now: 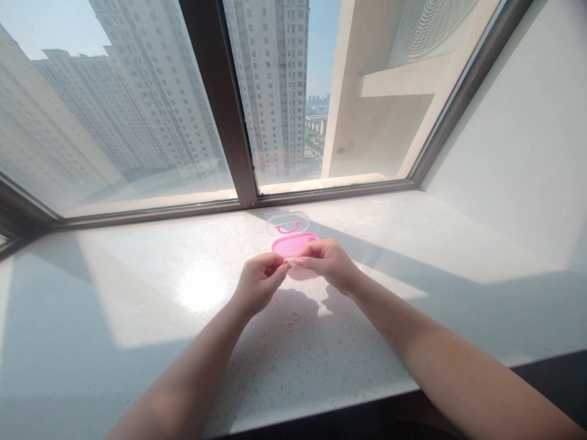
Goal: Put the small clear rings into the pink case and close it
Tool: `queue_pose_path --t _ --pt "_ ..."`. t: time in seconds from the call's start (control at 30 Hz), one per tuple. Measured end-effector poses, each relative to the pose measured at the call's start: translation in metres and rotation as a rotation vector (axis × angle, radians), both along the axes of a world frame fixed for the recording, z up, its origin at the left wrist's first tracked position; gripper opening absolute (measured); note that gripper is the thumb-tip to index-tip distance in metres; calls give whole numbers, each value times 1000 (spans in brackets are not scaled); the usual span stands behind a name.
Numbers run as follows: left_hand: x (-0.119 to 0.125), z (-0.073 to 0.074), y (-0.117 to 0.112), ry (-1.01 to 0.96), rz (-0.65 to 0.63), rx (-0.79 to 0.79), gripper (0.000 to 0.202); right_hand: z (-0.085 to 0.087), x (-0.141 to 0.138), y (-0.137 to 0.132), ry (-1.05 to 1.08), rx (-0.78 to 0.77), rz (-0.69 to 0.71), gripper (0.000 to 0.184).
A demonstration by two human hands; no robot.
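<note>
Left hand (261, 284) and right hand (329, 263) pinched a small pale piece (290, 261), seemingly mid-job, while two rings (290, 330) lay loose and the pink box (288, 245) stood open.

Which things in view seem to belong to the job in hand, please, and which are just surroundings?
Job: small white piece, held between left hand and right hand; probably pink box, clear lid, two small rings.
Surroundings: windowsill, window frame, buildings.

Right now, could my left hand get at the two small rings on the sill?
Probably yes: the rings lie uncovered on the sill, close to the left hand, though it seems to be pinching a small white piece.
</note>
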State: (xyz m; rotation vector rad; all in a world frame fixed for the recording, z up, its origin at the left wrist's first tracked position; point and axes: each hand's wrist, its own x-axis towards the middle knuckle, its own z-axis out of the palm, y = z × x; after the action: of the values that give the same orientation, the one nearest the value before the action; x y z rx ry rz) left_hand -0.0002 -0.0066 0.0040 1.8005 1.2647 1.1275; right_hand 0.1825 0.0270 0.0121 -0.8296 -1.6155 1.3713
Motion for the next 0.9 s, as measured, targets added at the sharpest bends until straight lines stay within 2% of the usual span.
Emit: queue_pose_path --t 0.9 --pt "-1 -2 2 -4 1 5 20 -3 0 1 -7 9 2 19"
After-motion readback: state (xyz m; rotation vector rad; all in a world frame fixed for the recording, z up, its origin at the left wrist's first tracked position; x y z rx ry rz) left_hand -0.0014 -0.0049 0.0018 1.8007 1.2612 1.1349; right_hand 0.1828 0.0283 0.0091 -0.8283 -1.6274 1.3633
